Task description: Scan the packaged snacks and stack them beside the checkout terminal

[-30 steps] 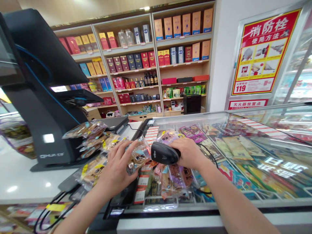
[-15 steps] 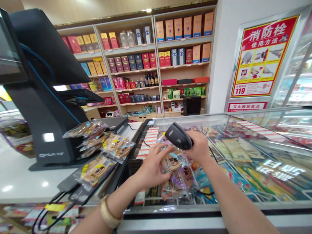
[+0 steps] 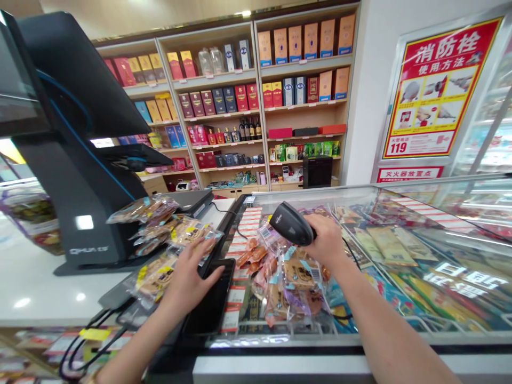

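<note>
My right hand [image 3: 325,240] is wrapped round a black handheld barcode scanner [image 3: 291,224], its head tilted to the left. Below the scanner lies a heap of clear snack packets [image 3: 298,274] on the freezer's glass top, with smaller orange-wrapped pieces [image 3: 256,255] beside it. My left hand [image 3: 191,274] is stretched out with fingers apart, above the edge between counter and freezer. It is nearest to the packets with yellow labels [image 3: 156,274] on the left; whether the fingertips touch them I cannot tell. A black phone-like slab [image 3: 214,298] lies under its thumb side.
A dark cash register [image 3: 100,208] stands on the white counter [image 3: 36,298] at left, with more packets [image 3: 150,216] piled against its base. Black cables [image 3: 76,352] hang over the counter's front edge. Shelves of boxed goods [image 3: 228,101] line the back wall.
My left hand has moved left, from the heap under the scanner over to the packets by the register, uncovering the heap and the orange pieces. My right hand stays in place with the scanner.
</note>
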`<state>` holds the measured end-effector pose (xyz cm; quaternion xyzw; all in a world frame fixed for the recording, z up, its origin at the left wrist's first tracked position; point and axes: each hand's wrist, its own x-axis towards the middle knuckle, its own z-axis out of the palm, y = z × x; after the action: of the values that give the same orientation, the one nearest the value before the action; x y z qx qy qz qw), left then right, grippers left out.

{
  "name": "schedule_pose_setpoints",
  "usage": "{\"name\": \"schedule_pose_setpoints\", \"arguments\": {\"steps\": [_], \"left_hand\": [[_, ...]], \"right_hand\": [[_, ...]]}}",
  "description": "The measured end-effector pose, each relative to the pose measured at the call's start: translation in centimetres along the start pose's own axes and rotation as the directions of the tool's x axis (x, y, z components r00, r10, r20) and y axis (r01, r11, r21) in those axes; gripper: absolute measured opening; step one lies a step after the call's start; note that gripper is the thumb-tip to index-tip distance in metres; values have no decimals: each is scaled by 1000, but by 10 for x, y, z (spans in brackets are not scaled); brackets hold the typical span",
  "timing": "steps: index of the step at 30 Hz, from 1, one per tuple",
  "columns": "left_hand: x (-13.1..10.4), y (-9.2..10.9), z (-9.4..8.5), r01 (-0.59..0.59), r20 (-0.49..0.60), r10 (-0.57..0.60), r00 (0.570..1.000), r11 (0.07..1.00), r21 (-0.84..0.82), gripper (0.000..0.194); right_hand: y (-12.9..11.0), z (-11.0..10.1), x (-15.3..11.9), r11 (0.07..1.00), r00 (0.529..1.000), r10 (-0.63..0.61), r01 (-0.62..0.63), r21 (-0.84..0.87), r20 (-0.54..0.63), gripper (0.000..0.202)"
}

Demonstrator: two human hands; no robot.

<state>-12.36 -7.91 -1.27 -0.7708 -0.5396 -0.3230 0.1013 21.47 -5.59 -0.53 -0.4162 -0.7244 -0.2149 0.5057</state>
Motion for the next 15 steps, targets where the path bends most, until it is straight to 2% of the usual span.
{"name": "schedule_pose_setpoints", "arguments": {"steps": [2,5,7,9,11,15], "left_hand": [[-5,-29,-16,162,-2,-166,986,960,229,70],[-13,-58,-36,325,41,-389,920,819,473,85],[-16,-66,-44,373,116,-502,857,760,533,89],[-17,-70,-48,394,173,-557,812,742,542,85],[-18,-71,-49,389,177,-547,818,753,530,78],[-22,-71,-48,314,49,-380,924,822,475,64]], "right_hand": [[0,0,0,1000,1000,3,-3,0,16,19],[-2,1,0,1000,1000,-1,1,17,27,20],[-3,2,0,1000,1000,-5,5,24,24,20],[-4,3,0,1000,1000,-9,9,21,18,21],[-3,4,-1,1000,1000,-16,16,18,20,21],[-3,4,-2,999,999,-18,16,40,46,21]]}}
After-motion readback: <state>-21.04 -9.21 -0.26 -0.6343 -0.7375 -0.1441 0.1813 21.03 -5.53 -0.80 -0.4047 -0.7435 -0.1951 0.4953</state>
